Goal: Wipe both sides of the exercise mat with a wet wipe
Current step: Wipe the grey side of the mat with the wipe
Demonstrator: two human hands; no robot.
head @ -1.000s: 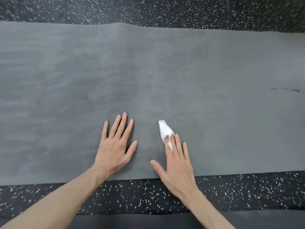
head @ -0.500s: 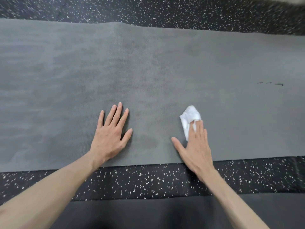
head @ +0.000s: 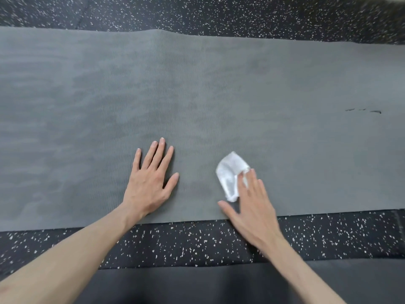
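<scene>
Head camera looks down on the grey exercise mat (head: 219,88) spread flat across the black speckled floor (head: 197,240), its near long edge just in front of me and both ends running out of view. Its surface is finely ribbed, and I judge it soft, light and grippy, so it should drag at the wipe rather than let it glide. It looks limp enough to buckle or creep if pushed hard without being pinned. For turning it over, the near edge is where I would take hold, since it lies free on the floor and would peel up easily.

The wet wipe (head: 230,174) is a small white crumpled wad, thin and floppy, lying on the mat close to that near edge. It has no stiffness of its own, so it only works under flat finger pressure and would likely bunch or roll if pushed from one corner.

My right hand (head: 252,205) lies with fingers straight and close together, their tips pressing down on the wipe's right side, thumb spread out to the left and resting on the mat. It pinches nothing. My left hand (head: 151,181) lies palm down and flat on the mat, fingers slightly fanned, well apart from the wipe, holding nothing and bracing the mat.

A few small dark marks (head: 363,111) sit far out to the right.
</scene>
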